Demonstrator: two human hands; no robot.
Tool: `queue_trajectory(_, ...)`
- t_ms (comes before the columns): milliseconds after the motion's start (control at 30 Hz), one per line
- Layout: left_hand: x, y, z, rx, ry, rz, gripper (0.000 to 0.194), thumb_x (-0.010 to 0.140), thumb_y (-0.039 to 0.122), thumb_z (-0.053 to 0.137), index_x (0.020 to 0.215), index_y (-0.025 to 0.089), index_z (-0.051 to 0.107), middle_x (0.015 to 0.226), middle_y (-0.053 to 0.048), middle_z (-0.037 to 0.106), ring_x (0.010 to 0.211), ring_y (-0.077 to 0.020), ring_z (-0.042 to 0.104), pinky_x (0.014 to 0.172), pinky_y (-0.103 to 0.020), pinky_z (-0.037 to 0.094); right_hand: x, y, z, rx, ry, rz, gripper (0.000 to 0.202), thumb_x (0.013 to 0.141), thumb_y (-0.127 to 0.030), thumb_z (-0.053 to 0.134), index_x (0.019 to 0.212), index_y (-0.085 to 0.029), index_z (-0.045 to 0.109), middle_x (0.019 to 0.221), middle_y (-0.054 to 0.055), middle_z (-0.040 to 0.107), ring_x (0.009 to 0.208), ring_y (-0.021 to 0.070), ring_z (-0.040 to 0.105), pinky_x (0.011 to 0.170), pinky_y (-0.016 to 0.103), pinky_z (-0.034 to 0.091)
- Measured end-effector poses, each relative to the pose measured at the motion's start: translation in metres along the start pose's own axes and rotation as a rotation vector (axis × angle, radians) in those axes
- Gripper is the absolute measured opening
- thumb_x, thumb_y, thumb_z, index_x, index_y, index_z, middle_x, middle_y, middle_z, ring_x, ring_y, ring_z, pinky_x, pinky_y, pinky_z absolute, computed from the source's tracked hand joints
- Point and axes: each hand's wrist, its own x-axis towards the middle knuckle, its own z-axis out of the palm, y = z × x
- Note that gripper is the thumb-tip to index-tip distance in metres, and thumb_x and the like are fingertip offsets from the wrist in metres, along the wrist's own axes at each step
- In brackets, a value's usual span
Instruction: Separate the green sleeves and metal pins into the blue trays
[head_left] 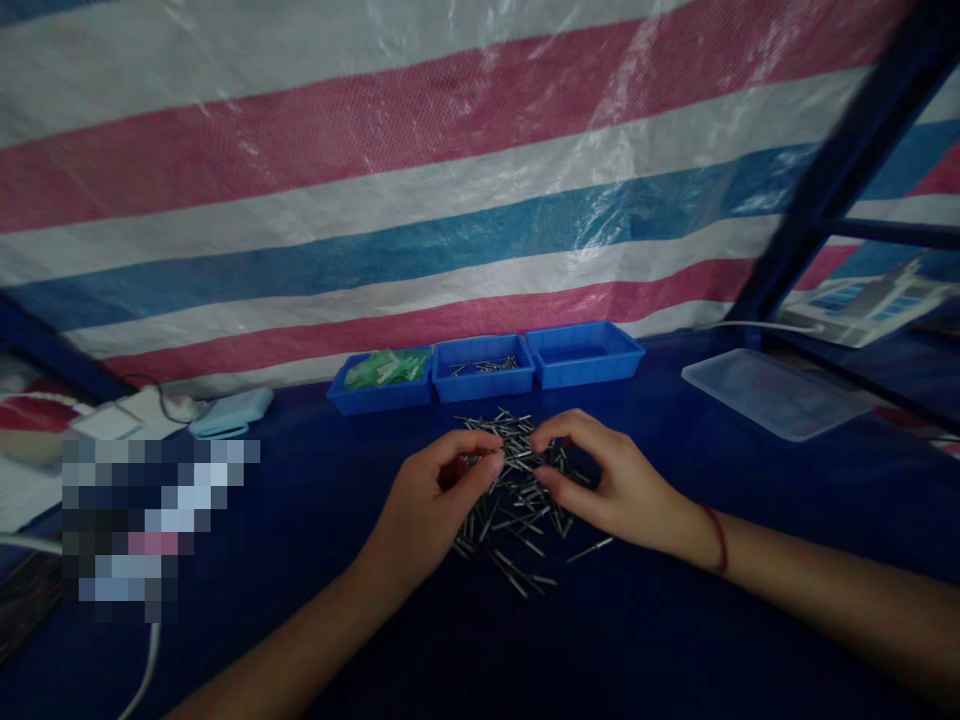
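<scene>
A loose heap of thin metal pins [525, 515] lies on the dark blue tabletop, some looking thicker at one end. My left hand [420, 495] reaches over the heap's left side. Its thumb and index fingertips are pinched together, and whatever is between them is too small to make out. From the right, my right hand [615, 480] hovers over the heap with thumb and index finger apart, and nothing shows between them. The fingertips of both hands face each other across the pins. A few pins lie apart at the near edge of the heap.
Behind the heap stand three blue bins: the left bin [352, 402] with green plastic bags, the middle bin [480, 385] with some pins, and the right bin [585, 372]. A clear plastic lid [776, 393] lies right. A light blue case [232, 410] and cables are left.
</scene>
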Motion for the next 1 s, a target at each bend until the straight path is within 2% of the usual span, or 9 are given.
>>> queue_trajectory(167,-0.007,0.001,0.008,-0.140,-0.022,-0.067,0.019,0.079,0.034,0.058,0.092,0.022,0.064,0.071,0.001,0.061,0.067,-0.0147,0.055,0.057,-0.024,0.039,-0.007,-0.021,0.005,0.194,-0.056,0.104,0.012,0.082,-0.024,0.059,0.092,-0.018,0.057,0.080,0.001,0.062,0.071,0.0110,0.058,0.064,0.023,0.047)
queue_trajectory(233,-0.008,0.002,0.010,-0.125,-0.035,-0.070,0.018,0.079,0.034,0.058,0.090,0.021,0.064,0.066,0.002,0.057,0.062,-0.0136,0.051,0.055,-0.024,0.037,-0.007,-0.023,0.006,0.210,-0.065,0.120,0.007,0.085,-0.023,0.055,0.086,-0.018,0.058,0.073,-0.001,0.061,0.065,0.0098,0.056,0.059,0.022,0.046)
queue_trajectory(400,-0.012,0.002,0.014,-0.040,-0.085,-0.037,0.016,0.080,0.034,0.058,0.088,0.021,0.063,0.058,0.005,0.046,0.054,-0.0109,0.042,0.051,-0.022,0.031,-0.006,-0.025,0.004,0.153,-0.043,0.086,0.008,0.086,-0.020,0.052,0.081,-0.017,0.058,0.069,-0.001,0.059,0.062,0.0099,0.053,0.058,0.024,0.043)
queue_trajectory(567,-0.014,0.000,0.015,-0.075,-0.126,-0.038,0.022,0.084,0.037,0.052,0.100,0.023,0.060,0.074,0.001,0.058,0.060,-0.0125,0.047,0.056,-0.024,0.036,-0.006,-0.024,0.002,0.142,0.004,0.018,0.006,0.084,-0.016,0.053,0.083,-0.018,0.058,0.071,0.000,0.060,0.064,0.0106,0.054,0.061,0.025,0.044)
queue_trajectory(633,-0.014,0.000,0.015,-0.063,-0.134,-0.036,0.022,0.086,0.037,0.049,0.098,0.023,0.061,0.080,0.000,0.060,0.064,-0.0134,0.050,0.059,-0.025,0.038,-0.007,-0.024,0.002,0.144,0.008,0.015,0.006,0.084,-0.017,0.053,0.083,-0.018,0.058,0.071,0.000,0.059,0.064,0.0109,0.054,0.060,0.025,0.044)
queue_trajectory(767,-0.013,0.002,0.015,-0.011,-0.134,-0.006,0.021,0.087,0.036,0.047,0.086,0.020,0.061,0.068,0.001,0.055,0.060,-0.0129,0.048,0.055,-0.024,0.037,-0.007,-0.023,0.003,0.172,-0.020,0.023,0.003,0.084,-0.018,0.055,0.084,-0.018,0.058,0.071,0.000,0.058,0.064,0.0108,0.054,0.059,0.024,0.044)
queue_trajectory(1000,-0.014,0.005,0.016,0.000,-0.173,0.040,0.018,0.087,0.031,0.048,0.088,0.019,0.060,0.068,0.002,0.053,0.059,-0.0119,0.047,0.054,-0.024,0.037,-0.008,-0.023,0.004,0.187,-0.011,0.008,0.006,0.085,-0.015,0.055,0.087,-0.018,0.060,0.074,0.000,0.060,0.067,0.0103,0.055,0.061,0.024,0.044)
